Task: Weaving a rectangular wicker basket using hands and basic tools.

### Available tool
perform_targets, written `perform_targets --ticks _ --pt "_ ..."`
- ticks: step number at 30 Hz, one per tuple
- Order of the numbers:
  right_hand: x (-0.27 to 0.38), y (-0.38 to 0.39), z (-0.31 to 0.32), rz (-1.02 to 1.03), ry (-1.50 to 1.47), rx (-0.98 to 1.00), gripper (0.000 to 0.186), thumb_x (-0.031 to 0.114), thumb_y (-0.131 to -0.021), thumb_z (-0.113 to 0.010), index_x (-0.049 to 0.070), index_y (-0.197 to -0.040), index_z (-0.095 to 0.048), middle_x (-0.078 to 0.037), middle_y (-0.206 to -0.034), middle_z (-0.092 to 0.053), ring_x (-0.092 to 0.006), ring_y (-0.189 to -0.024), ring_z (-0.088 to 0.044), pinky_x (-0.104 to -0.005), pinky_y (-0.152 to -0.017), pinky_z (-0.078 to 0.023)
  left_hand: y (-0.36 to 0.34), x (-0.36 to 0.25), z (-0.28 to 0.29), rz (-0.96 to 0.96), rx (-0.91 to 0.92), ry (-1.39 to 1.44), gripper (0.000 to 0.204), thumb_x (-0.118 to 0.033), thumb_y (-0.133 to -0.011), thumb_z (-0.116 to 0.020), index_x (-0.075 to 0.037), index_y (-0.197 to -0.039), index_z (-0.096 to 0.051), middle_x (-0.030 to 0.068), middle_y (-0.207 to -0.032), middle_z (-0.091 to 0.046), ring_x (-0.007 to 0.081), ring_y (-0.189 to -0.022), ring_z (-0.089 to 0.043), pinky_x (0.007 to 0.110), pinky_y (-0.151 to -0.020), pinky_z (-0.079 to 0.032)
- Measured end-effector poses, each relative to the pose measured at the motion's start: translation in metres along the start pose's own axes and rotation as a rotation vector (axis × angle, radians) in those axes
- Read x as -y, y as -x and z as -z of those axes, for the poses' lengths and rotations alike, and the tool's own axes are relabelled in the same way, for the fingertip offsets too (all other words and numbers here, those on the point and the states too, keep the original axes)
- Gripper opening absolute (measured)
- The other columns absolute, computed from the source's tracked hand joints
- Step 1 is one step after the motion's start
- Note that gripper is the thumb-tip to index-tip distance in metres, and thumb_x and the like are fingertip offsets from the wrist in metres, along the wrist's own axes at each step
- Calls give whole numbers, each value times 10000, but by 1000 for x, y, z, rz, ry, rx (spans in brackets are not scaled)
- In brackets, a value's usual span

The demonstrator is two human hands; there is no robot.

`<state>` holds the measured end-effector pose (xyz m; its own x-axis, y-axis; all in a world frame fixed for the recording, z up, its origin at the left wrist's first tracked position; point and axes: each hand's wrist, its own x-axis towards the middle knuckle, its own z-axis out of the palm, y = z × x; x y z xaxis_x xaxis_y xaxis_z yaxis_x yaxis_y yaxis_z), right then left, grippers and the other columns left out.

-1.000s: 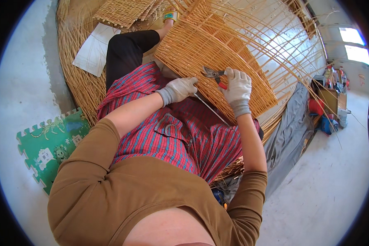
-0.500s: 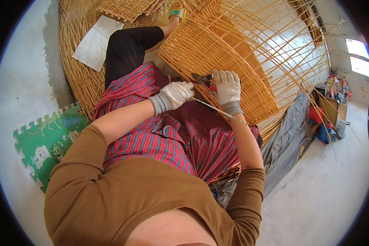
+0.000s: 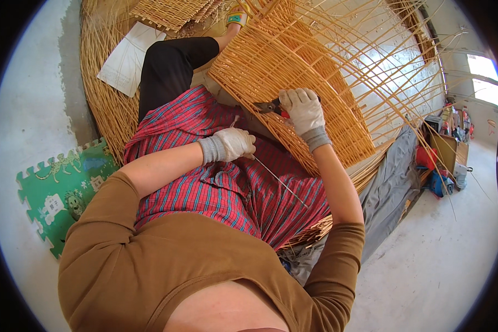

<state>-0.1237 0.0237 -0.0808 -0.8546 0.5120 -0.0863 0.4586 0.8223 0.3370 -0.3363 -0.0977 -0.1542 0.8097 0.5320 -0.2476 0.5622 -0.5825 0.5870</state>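
Thin cane strip (image 3: 276, 178) lies across the red plaid lap cloth (image 3: 216, 182), upper end pinched in left hand (image 3: 233, 144); rest trails to 4 o'clock of that grip. Right hand (image 3: 303, 109), at 1 o'clock of left, grip closed on cutters (image 3: 271, 106), blades at 9 o'clock, against woven basket panel (image 3: 293, 66). Green foam mat (image 3: 61, 188) on floor at 9 o'clock.

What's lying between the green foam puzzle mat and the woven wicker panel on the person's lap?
In the head view, the person's lap in red plaid cloth lies between the green foam mat and the wicker panel, with the gloved left hand over it.
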Motion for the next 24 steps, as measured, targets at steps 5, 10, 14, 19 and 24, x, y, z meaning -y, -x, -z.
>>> perform_targets --ticks 5,10,14,19,24 --pt "1 -13 3 -59 -120 176 714 358 -678 -847 95 -1273 -555 -28 -1090 -611 -216 -1033 -599 -374 -879 -489 4 1 -1 22 32 3 321 -386 -983 -568 -97 -1014 -703 97 -1091 -644 314 -1029 -639 445 -856 -553" --pt "-3 -1 12 -158 -293 280 622 421 -688 -857 123 -1175 -611 -61 -999 -676 -258 -986 -651 -417 -817 -514 2 -2 3 58 107 -23 305 -370 -980 -574 -97 -1026 -701 99 -1108 -641 317 -1039 -638 451 -851 -555" --pt "-13 66 47 -592 -399 -73 577 427 -639 -900 131 -1091 -697 -88 -992 -728 -307 -974 -691 -446 -837 -536 1 -6 6 30 88 -66 290 -367 -968 -586 -109 -1028 -705 102 -1143 -640 320 -1035 -641 447 -858 -556" --pt "17 204 35 -1519 -581 -682 544 390 -785 -881 31 -1094 -612 -51 -883 -617 -191 -815 -573 -323 -796 -493 5 3 -5 159 -32 -52 344 -385 -932 -632 -90 -1099 -692 162 -1410 -577 342 -1121 -642 444 -943 -531" --pt "125 342 -64 -2301 -1001 -529 568 573 -877 -734 25 -985 -631 -59 -735 -581 -235 -607 -546 -402 -605 -461 2 21 -1 571 -268 86 215 -257 -871 -700 -172 -1068 -717 182 -1610 -343 425 -1233 -584 385 -1076 -459"
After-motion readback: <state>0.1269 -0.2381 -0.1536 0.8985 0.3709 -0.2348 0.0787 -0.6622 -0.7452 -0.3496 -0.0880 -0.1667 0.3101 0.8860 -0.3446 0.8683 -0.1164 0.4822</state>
